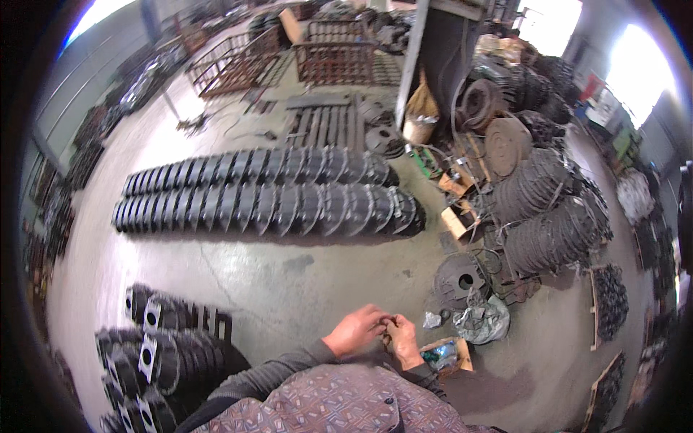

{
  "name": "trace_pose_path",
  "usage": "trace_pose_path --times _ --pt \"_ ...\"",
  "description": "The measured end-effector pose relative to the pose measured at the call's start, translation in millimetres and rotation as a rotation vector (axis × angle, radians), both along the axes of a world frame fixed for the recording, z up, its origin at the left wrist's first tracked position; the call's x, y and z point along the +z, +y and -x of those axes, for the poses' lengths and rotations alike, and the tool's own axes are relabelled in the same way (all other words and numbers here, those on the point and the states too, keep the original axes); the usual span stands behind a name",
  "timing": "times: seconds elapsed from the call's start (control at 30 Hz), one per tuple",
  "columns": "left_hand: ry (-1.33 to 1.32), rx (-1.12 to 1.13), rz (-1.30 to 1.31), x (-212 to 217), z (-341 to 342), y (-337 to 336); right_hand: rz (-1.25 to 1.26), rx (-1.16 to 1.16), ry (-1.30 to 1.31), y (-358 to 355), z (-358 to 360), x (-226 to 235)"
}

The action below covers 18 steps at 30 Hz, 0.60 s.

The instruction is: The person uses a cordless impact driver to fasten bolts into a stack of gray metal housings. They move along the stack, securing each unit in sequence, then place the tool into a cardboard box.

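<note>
My left hand (356, 330) and my right hand (404, 342) meet in front of my body, with their fingertips together. Both have their fingers closed around a small dark spot between them, too small to name. The left hand looks a little blurred. Just right of my right forearm is an open cardboard box (465, 355) with blue and clear plastic inside. Beyond it lie a crumpled clear plastic bag (484, 321) and a small white scrap (432, 320). A dark round disc with a centre hole (456, 281) rests on the floor farther ahead.
Two long rows of black ribbed discs (267, 209) lie across the floor ahead. Black flanged castings (173, 357) are stacked at lower left. Several wired bundles of discs (552, 238) sit on the right, near a post (413, 65). Rusty metal crates (336, 63) stand at the back.
</note>
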<state>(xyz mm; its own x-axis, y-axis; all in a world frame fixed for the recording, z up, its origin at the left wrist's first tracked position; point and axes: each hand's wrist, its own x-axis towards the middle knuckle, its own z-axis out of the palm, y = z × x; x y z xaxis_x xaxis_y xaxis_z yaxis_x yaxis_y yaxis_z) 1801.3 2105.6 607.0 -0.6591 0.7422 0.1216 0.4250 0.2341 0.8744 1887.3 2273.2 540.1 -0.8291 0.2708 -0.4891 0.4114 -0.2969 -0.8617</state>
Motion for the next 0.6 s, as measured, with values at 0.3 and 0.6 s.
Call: trace_pose_path --times 0.3,0.6 --pt "-0.189 0.260 -0.030 -6 -42 17 0.296 -0.017 0.152 11 -33 20" --pt "0.150 0.238 0.038 -13 -57 20 0.269 -0.023 0.065 6 -40 -7"
